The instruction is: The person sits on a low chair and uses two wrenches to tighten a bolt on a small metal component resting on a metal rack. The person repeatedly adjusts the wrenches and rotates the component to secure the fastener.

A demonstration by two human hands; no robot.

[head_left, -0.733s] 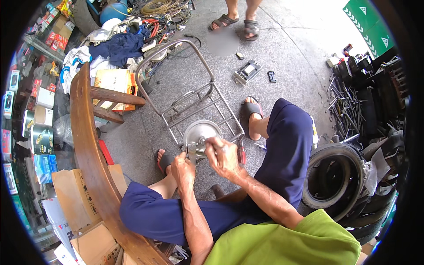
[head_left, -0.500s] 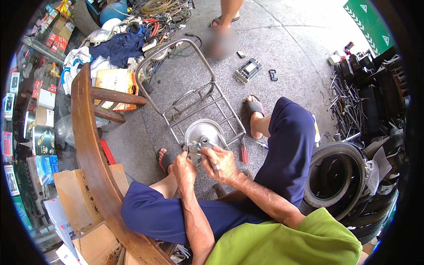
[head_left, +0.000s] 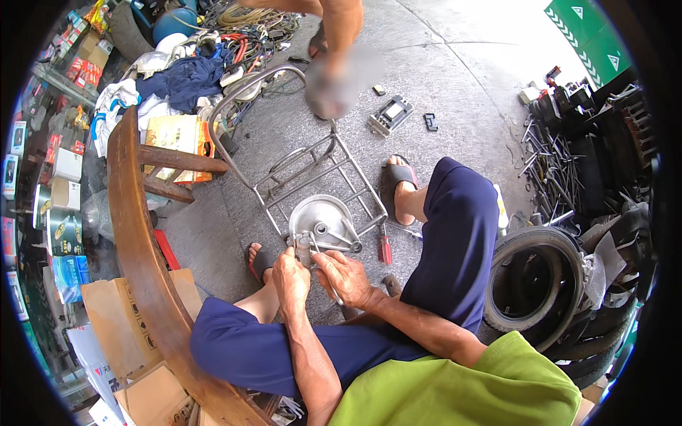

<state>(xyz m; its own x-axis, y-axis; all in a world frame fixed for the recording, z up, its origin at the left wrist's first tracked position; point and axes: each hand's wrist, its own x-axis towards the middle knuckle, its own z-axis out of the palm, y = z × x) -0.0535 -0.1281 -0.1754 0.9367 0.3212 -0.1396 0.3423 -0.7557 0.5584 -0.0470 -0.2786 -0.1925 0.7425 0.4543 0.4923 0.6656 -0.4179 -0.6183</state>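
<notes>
A round silver metal disc (head_left: 341,216), raised at its centre, rests on the near end of a tubular metal rack (head_left: 339,153) between my feet. Closed round a small shiny metal part at the disc's near left edge is my left hand (head_left: 291,282); what that part is I cannot make out. My right hand (head_left: 346,278) grips a slim metal tool (head_left: 315,243), whose tip reaches close to that part and whose other end sticks out below my fingers. A red-handled screwdriver (head_left: 385,250) lies by the rack's right corner.
Another person's arm (head_left: 344,28) reaches in at the top, its lower end blurred. Beyond my right knee are tyres (head_left: 529,284) and a heap of metal rods (head_left: 550,163). A curved wooden bench (head_left: 145,234) runs along my left. A boxy metal part (head_left: 391,115) lies ahead.
My right hand has drawn back from the disc's centre toward me, and the hub is uncovered. The other person's arm has moved left, toward the rack's bent tube.
</notes>
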